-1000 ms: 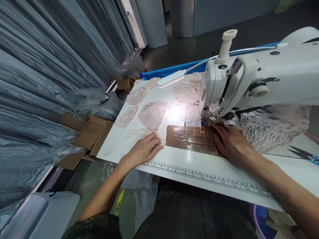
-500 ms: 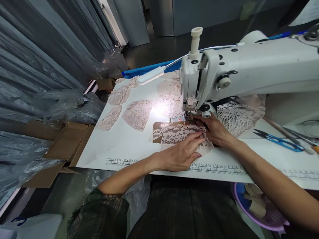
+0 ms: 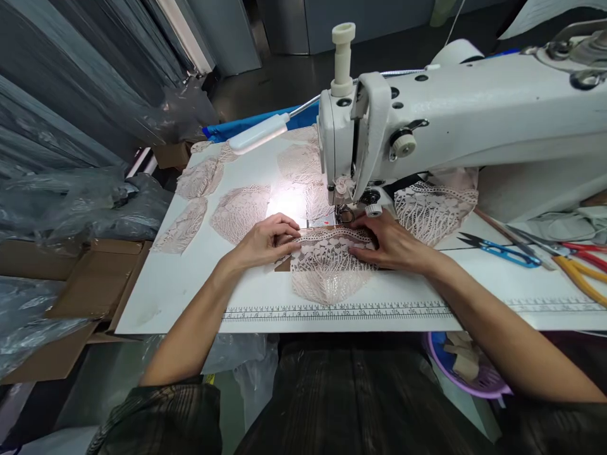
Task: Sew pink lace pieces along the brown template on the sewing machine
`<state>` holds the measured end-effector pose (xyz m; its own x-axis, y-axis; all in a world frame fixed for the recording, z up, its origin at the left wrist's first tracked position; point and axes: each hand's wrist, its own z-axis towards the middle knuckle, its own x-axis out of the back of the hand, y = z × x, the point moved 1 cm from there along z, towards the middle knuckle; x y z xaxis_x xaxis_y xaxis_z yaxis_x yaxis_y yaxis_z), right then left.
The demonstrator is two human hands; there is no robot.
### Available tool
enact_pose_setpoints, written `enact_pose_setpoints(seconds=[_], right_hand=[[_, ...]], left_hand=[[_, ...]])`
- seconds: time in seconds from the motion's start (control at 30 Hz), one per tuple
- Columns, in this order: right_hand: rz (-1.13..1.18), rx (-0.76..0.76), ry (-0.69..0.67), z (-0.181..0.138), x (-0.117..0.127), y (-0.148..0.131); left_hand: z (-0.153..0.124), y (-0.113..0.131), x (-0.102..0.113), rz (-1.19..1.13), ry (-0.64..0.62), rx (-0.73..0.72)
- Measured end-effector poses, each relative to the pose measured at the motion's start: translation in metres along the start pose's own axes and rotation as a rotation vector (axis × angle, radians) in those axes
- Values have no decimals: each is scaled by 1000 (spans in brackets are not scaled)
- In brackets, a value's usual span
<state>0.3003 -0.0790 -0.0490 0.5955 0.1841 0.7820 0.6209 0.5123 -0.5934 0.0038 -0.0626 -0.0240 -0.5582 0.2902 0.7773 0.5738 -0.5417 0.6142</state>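
Note:
A pale pink lace piece point(image 3: 332, 259) lies spread in front of the sewing machine point(image 3: 455, 120), its scalloped edge toward the presser foot point(image 3: 342, 215). My left hand point(image 3: 260, 242) pinches its left end between thumb and fingers. At the right end, my right hand point(image 3: 391, 243) has thumb and fingers closed on the lace, close beside the presser foot. Part of a brown plate point(image 3: 283, 265) shows under the lace. The edge right at the needle is too small to make out.
Several lace pieces point(image 3: 241, 212) lie on the left of the white table point(image 3: 190, 297); another point(image 3: 434, 212) rests under the machine arm. Blue snips point(image 3: 505, 249) and yellow-handled scissors point(image 3: 581, 278) lie right. A lamp point(image 3: 260, 134) lights the needle area. Below stands a purple basket point(image 3: 467, 379).
My left hand has moved left from on top of the lace to its left end. The lace now lies straighter and flatter. My right hand has shifted onto its right end. The view has shifted.

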Motion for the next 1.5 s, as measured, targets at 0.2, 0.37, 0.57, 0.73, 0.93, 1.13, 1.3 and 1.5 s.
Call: enact_pose_setpoints(seconds=[0.2,0.37,0.57,0.73,0.93,1.13,1.3,1.5], right_hand=[[194,-77,6,1,8,-4],[579,-409,261,3,24,3],[575,-505,359,6,27,11],[736,-537,289,4,28,13],[1167,-572,98,6,22,-6],[1327,-688,61,7,0,-44],[1374,-517,-49,18,-14,-86],[823,-257,-175,20,-6,-70]], left_hand=[[1,14,-28,0,42,4],[5,29,-53,-137,145,-76],[9,19,-46,157,348,-235],[10,26,-56,194,27,-502],[6,41,-66,307,-40,-431],[6,34,-51,-272,134,6],[8,16,-43,-856,49,354],[6,10,-32,-733,54,436]])
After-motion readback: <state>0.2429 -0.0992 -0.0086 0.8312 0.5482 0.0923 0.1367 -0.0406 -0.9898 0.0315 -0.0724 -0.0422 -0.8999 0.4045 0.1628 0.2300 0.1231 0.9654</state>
